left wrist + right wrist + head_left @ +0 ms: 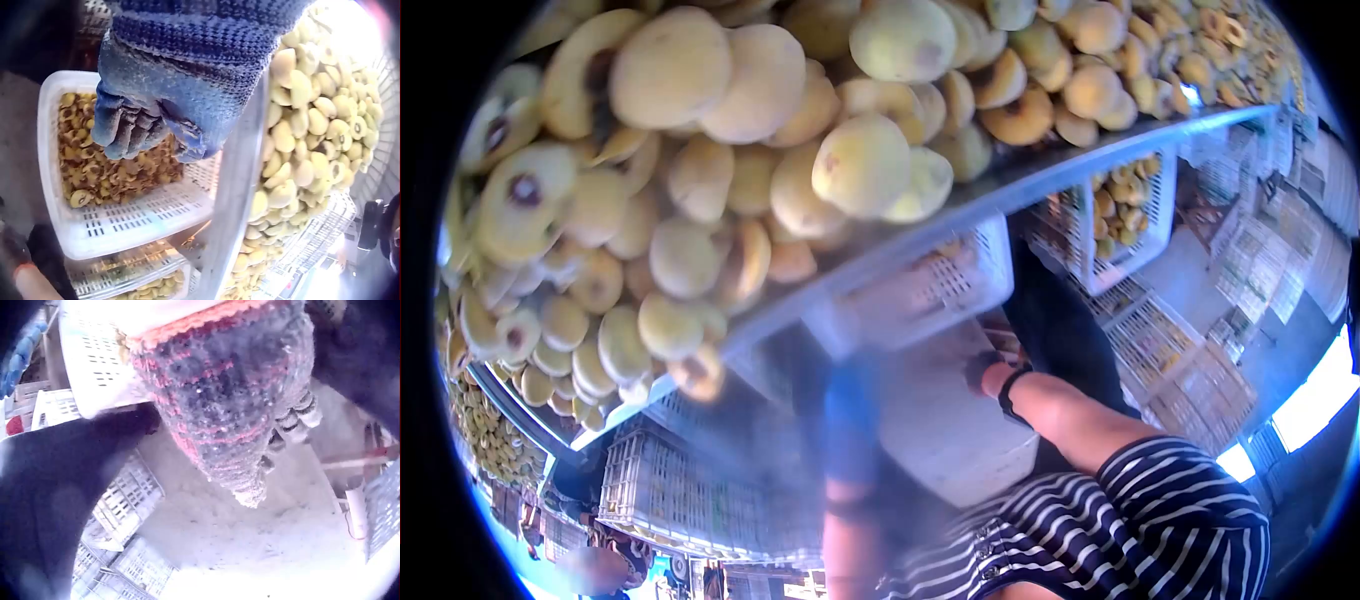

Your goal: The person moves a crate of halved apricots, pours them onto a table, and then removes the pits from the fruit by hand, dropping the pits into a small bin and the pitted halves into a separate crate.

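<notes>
My left hand (169,106), in a blue coated glove, hangs over a white slotted crate (69,244) in the left wrist view. Its fingers are loosely bent, and nothing shows between them and the thumb. Cut yellow fruit pieces (81,172) fill the bottom of that crate. Beside the hand runs the metal rim (237,181) of a table heaped with pale yellow fruit halves (306,119), some with dark pit hollows. My right hand (231,425), in a dark and pink knitted glove, hangs low with fingers loosely curled. No object shows in it; its palm is hidden.
Another white crate (1165,215) of fruit stands under the table's far side. Slotted crates (1200,390) lie on the floor to the right. A large stacked crate (670,500) stands at the left. The person's dark-clad leg (56,494) is near the right hand.
</notes>
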Action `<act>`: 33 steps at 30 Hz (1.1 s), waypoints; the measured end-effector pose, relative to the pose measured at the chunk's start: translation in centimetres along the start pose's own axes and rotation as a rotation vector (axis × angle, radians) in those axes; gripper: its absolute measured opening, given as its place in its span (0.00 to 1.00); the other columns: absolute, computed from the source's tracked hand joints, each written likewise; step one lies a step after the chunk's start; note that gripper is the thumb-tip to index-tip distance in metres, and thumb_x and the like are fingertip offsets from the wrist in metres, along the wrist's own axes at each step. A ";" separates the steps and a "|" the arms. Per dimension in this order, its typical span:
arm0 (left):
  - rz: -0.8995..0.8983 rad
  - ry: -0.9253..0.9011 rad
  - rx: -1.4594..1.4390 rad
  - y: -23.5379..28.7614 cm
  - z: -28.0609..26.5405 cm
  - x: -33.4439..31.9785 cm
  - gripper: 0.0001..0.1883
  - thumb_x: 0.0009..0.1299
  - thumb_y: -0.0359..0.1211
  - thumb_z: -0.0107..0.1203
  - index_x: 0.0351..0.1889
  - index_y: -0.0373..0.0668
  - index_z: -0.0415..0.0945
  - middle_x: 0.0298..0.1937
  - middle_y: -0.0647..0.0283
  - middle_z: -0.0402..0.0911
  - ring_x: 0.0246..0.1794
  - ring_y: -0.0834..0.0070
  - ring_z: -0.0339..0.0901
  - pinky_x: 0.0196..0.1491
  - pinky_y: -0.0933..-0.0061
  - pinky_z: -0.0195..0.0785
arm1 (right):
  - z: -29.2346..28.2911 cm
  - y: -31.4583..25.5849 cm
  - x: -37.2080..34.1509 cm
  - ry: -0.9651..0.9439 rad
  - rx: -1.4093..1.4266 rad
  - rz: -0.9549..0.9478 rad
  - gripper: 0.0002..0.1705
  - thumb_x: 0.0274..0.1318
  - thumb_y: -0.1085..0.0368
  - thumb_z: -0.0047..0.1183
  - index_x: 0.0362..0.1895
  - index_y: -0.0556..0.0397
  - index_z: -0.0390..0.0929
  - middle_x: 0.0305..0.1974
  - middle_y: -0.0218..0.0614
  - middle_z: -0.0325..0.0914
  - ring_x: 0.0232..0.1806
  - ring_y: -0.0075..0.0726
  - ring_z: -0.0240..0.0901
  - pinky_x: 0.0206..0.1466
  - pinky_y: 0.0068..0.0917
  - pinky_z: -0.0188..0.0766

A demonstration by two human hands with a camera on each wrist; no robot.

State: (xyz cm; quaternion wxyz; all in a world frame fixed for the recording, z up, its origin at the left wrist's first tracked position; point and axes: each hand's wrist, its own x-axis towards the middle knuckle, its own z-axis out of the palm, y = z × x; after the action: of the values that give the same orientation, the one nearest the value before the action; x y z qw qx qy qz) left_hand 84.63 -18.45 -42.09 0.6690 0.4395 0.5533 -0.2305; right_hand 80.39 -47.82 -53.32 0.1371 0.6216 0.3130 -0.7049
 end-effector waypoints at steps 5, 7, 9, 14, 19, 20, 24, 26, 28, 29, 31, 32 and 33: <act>-0.076 -0.060 0.202 -8.1 1.2 4.1 0.16 0.73 0.35 0.57 0.55 0.38 0.78 0.41 0.68 0.81 0.29 0.87 0.72 0.32 0.84 0.67 | 5.5 4.7 4.1 -0.228 0.134 0.201 0.24 0.62 0.48 0.40 0.56 0.37 0.79 0.55 0.31 0.78 0.62 0.37 0.71 0.60 0.45 0.67; 0.050 -0.095 0.324 -8.2 1.5 4.3 0.15 0.73 0.33 0.56 0.55 0.37 0.77 0.42 0.67 0.82 0.28 0.87 0.72 0.30 0.84 0.67 | 8.0 5.8 5.2 -0.356 0.153 0.210 0.24 0.64 0.49 0.37 0.58 0.36 0.77 0.62 0.32 0.72 0.65 0.38 0.69 0.64 0.43 0.65; 0.115 -0.115 0.400 -7.5 2.1 4.3 0.13 0.73 0.31 0.56 0.53 0.37 0.78 0.40 0.67 0.82 0.25 0.88 0.72 0.27 0.84 0.65 | 10.1 6.5 5.8 -0.445 0.165 0.209 0.25 0.66 0.49 0.35 0.61 0.35 0.76 0.70 0.33 0.66 0.68 0.39 0.66 0.68 0.42 0.63; -0.195 -0.113 0.320 -3.8 2.6 4.6 0.07 0.73 0.32 0.55 0.42 0.40 0.82 0.22 0.74 0.76 0.17 0.90 0.66 0.20 0.86 0.57 | 12.1 6.9 5.9 -0.374 0.137 0.191 0.19 0.61 0.53 0.44 0.51 0.39 0.83 0.59 0.36 0.77 0.58 0.40 0.76 0.60 0.39 0.70; -0.169 -0.078 0.219 -3.5 2.9 4.6 0.09 0.72 0.33 0.57 0.45 0.40 0.82 0.26 0.75 0.78 0.20 0.91 0.67 0.21 0.85 0.58 | 9.5 6.2 6.6 -0.239 0.386 0.022 0.18 0.60 0.53 0.47 0.48 0.40 0.84 0.56 0.37 0.79 0.55 0.40 0.78 0.58 0.39 0.72; -0.146 -0.092 0.192 -3.1 2.9 4.8 0.09 0.72 0.33 0.57 0.46 0.41 0.82 0.27 0.75 0.78 0.20 0.91 0.68 0.22 0.85 0.58 | 8.2 5.8 6.8 -0.206 0.453 -0.029 0.18 0.59 0.54 0.47 0.48 0.40 0.84 0.55 0.37 0.80 0.55 0.40 0.78 0.58 0.39 0.72; -0.150 -0.094 -0.197 -4.3 3.1 5.4 0.15 0.74 0.34 0.55 0.56 0.38 0.76 0.40 0.68 0.79 0.33 0.85 0.71 0.34 0.83 0.64 | 3.6 5.8 7.5 -0.135 0.648 -0.187 0.16 0.58 0.54 0.49 0.46 0.41 0.85 0.52 0.38 0.81 0.53 0.41 0.80 0.56 0.38 0.73; -0.055 -0.153 -0.058 -4.1 2.8 5.4 0.19 0.77 0.35 0.50 0.62 0.35 0.70 0.51 0.60 0.77 0.47 0.74 0.74 0.48 0.75 0.68 | 1.7 6.3 7.4 -0.114 0.630 -0.189 0.16 0.58 0.55 0.50 0.45 0.41 0.85 0.51 0.39 0.82 0.51 0.41 0.80 0.55 0.38 0.74; 0.039 -0.216 0.107 -4.2 2.3 5.6 0.21 0.78 0.36 0.47 0.64 0.34 0.66 0.56 0.55 0.76 0.55 0.67 0.75 0.57 0.68 0.71 | 0.5 6.7 6.7 -0.106 0.485 -0.115 0.15 0.57 0.55 0.51 0.44 0.42 0.86 0.49 0.40 0.83 0.50 0.41 0.81 0.54 0.38 0.74; 0.094 -0.220 0.149 -4.6 2.0 5.8 0.21 0.77 0.35 0.48 0.64 0.34 0.67 0.55 0.55 0.76 0.54 0.67 0.76 0.56 0.68 0.72 | 0.5 6.4 6.2 -0.097 0.401 -0.074 0.16 0.57 0.55 0.50 0.45 0.42 0.85 0.50 0.39 0.83 0.51 0.42 0.80 0.55 0.40 0.73; 0.199 -0.222 0.235 -5.7 1.3 6.2 0.20 0.76 0.34 0.51 0.63 0.35 0.70 0.52 0.54 0.78 0.52 0.68 0.77 0.55 0.67 0.73 | 0.5 5.5 5.1 -0.085 0.237 0.007 0.17 0.58 0.56 0.48 0.48 0.41 0.84 0.51 0.39 0.81 0.54 0.43 0.78 0.56 0.43 0.71; 0.256 -0.224 0.275 -5.4 1.2 6.3 0.20 0.75 0.34 0.53 0.62 0.36 0.71 0.51 0.54 0.79 0.52 0.69 0.77 0.54 0.67 0.73 | 0.3 5.1 4.6 -0.076 0.152 0.050 0.18 0.58 0.56 0.47 0.49 0.41 0.83 0.52 0.39 0.81 0.55 0.43 0.77 0.56 0.45 0.69; 0.258 -0.213 0.243 -5.0 1.0 6.3 0.19 0.75 0.34 0.54 0.61 0.36 0.72 0.50 0.54 0.80 0.50 0.69 0.78 0.53 0.67 0.74 | 0.0 4.7 4.3 -0.062 0.067 0.091 0.19 0.58 0.56 0.46 0.50 0.41 0.82 0.53 0.39 0.80 0.56 0.44 0.76 0.57 0.47 0.68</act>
State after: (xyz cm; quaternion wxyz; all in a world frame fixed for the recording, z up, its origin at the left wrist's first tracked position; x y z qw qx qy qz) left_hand 82.99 -20.71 -49.70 0.6899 0.5572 0.3867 -0.2533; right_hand 82.34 -50.55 -58.75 0.1580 0.6173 0.2563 -0.7268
